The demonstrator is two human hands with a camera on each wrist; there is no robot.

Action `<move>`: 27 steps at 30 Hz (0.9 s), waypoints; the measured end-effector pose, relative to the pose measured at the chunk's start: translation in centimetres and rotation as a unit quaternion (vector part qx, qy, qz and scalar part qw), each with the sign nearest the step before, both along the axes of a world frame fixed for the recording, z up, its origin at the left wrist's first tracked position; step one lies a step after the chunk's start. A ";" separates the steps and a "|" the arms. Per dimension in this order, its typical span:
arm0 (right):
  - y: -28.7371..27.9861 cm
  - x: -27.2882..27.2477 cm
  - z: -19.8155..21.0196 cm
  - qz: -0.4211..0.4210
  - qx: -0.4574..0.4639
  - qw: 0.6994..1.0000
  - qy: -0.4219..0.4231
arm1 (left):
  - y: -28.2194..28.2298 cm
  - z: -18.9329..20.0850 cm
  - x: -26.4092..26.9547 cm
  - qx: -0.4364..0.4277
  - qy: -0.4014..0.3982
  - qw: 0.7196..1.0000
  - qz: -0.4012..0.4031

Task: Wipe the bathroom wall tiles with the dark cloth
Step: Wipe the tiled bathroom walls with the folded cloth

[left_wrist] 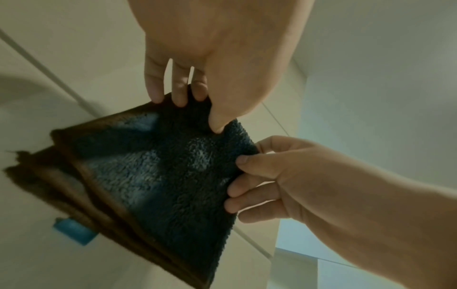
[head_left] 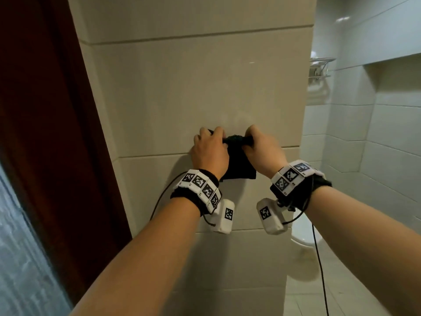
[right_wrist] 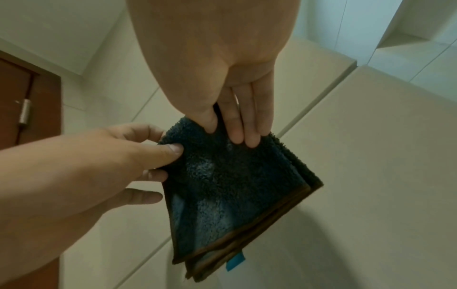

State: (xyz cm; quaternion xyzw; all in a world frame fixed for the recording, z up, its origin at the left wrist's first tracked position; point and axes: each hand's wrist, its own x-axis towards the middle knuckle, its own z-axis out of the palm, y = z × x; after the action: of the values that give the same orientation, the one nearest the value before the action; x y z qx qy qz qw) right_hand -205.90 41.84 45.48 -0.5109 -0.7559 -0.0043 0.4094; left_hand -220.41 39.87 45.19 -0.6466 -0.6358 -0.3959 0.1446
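The dark cloth (head_left: 237, 163) is folded into several layers and hangs between the two hands, in front of the beige wall tiles (head_left: 182, 94); whether it touches the tiles cannot be told. Its pile is dark blue-grey, its edges are bound in brown, and a small blue tag (right_wrist: 235, 261) sticks out at the lower corner, on the far side from the fingers. The left hand (head_left: 210, 151) pinches the cloth's upper edge, thumb (left_wrist: 220, 117) in front and fingers (left_wrist: 179, 91) behind. The right hand (head_left: 262, 149) pinches the same upper edge just beside it, thumb (right_wrist: 209, 119) on the near face and fingers (right_wrist: 247, 125) laid over the fold. The two hands are close together, with only a short bunched stretch of cloth between them, and the rest of the cloth drops below the wrists.

Each wrist carries a black band with white marker blocks (head_left: 200, 183) and a white camera unit (head_left: 224, 216) below it, with a black cable (head_left: 319, 258) trailing down. Left of the left arm stands a dark brown door frame (head_left: 41, 110). Beyond the right hand, past the wall's corner, are pale tiled walls, a metal rack (head_left: 320, 67) and a white toilet (head_left: 303, 238) lower down.
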 end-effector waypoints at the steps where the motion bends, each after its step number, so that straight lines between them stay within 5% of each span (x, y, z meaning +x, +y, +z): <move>1: -0.3 0.4 0.3 0.004 0.004 1.000 0.002 | -0.4 0.3 0.5 0.004 -0.001 1.000 0.007; 16: -2.9 14.3 2.9 0.056 0.030 0.998 0.028 | -4.5 2.7 13.3 -0.002 -0.016 1.000 -0.011; 27: -1.1 29.5 -0.6 0.093 -0.030 0.991 0.091 | -2.9 1.3 27.5 -0.034 0.010 0.999 -0.021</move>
State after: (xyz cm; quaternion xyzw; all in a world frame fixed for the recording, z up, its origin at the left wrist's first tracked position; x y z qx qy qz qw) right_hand -176.37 40.74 44.86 -0.4489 -0.7593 0.1031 0.4597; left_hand -192.94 36.95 46.45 -0.6686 -0.6333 -0.3706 0.1207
